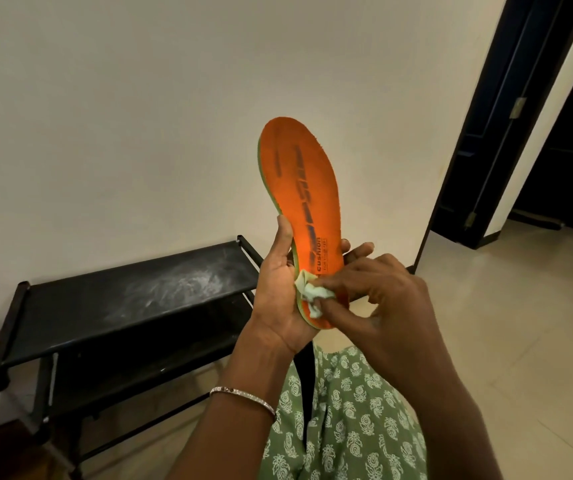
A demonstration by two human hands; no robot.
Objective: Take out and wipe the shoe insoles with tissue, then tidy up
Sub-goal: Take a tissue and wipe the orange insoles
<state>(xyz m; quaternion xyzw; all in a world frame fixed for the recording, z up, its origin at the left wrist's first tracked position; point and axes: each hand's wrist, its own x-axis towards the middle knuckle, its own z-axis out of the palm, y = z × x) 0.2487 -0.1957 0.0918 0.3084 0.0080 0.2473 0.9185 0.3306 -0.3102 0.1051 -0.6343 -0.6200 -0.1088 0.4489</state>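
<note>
Left hand (278, 292) grips the orange insole (306, 181); my right hand (382, 292) pinches a tissue (307, 294) against its heel. Wiping looks underway; tidying is not yet done.

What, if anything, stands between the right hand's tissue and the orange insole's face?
Nothing visible. The right hand pinches the tissue directly against the heel end of the insole; the left hand grips only its edges, leaving the printed face above bare.

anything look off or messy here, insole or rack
Two things. The top shelf of the black shoe rack carries a whitish, dusty smear near its right end. The orange insole, held upright in the left hand, has dark print worn to blurred streaks and a rough, frayed rim near the toe.
</note>
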